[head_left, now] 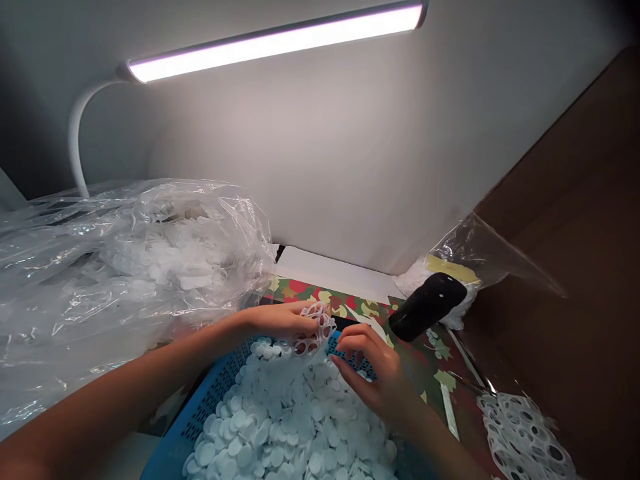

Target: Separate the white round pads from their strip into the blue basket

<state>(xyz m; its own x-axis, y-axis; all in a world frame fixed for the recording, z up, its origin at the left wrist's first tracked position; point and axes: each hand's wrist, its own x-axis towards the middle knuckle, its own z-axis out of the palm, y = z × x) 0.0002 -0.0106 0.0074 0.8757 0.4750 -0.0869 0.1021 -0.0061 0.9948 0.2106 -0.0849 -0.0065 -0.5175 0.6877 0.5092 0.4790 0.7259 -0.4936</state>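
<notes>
My left hand is shut on a strip of white punched sheet, a lattice of round holes that hangs just above the heap. My right hand sits close beside that strip, over the basket's far edge, with curled fingers apart and nothing visible in them. Below both hands, a blue perforated plastic basket is heaped with many white round discs. The heap hides the basket's floor, and my right wrist covers part of its right side.
A clear plastic bag of white pieces lies to the left. On a leaf-patterned mat to the right are a black handle, a metal tool and punched white scrap. A cardboard wall rises at right; a lamp hangs overhead.
</notes>
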